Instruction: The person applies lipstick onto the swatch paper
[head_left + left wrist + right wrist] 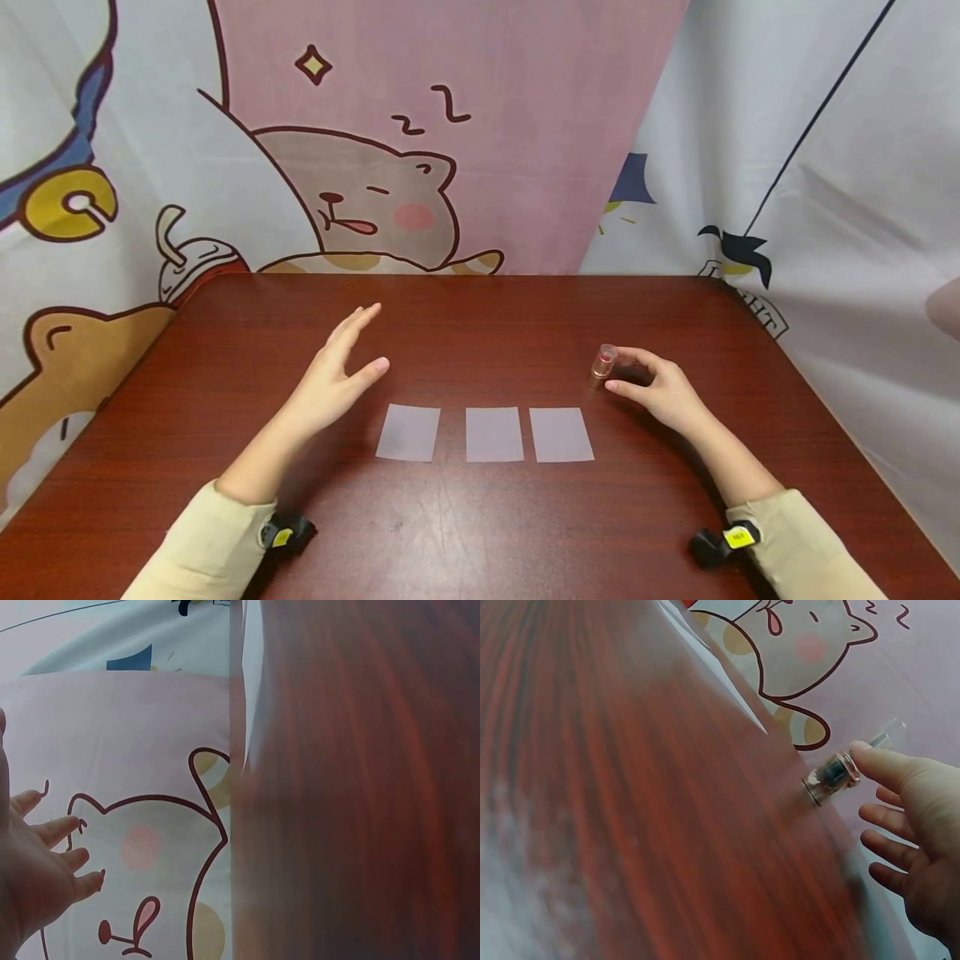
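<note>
At the right of the table in the head view, my right hand (663, 396) pinches a small lipstick tube (603, 363) between thumb and index finger. The tube has a clear top and a coppery body, with a reddish tip showing inside. In the right wrist view the thumb of the right hand (922, 825) lies on the middle of the lipstick (831, 778), whose base is close over the table; the other fingers are spread apart. My left hand (337, 379) is raised over the left side, holding nothing, its fingers extended and thumb apart.
Three white paper squares lie in a row on the brown table (450, 525): a left one (408, 433), a middle one (493, 434) and a right one (562, 434). Behind the table's far edge hangs a cartoon-printed cloth (525, 167).
</note>
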Tool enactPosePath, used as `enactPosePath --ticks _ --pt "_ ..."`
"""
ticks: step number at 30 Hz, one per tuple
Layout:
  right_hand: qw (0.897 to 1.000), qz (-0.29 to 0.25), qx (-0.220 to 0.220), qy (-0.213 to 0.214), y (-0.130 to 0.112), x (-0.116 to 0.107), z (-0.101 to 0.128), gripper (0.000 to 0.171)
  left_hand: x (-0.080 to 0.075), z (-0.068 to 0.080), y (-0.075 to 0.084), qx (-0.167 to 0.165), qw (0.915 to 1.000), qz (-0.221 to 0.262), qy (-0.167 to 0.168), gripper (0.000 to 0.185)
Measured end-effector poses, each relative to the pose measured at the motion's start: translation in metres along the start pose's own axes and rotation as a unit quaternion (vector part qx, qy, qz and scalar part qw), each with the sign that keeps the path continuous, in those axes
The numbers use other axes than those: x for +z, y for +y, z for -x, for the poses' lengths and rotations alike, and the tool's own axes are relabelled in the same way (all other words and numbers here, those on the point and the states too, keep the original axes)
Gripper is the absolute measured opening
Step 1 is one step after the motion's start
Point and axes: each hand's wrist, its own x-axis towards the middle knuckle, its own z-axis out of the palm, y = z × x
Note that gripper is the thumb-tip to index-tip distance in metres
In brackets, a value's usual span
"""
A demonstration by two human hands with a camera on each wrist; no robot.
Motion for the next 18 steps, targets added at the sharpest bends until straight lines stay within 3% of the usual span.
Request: enactPosePath --ticks 18 --pt "0.999 0.038 -0.006 -0.002 0.001 0.016 -0.004 0.027 0.025 -0.001 0.021 0.011 0.9978 0.055 -0.036 0.079"
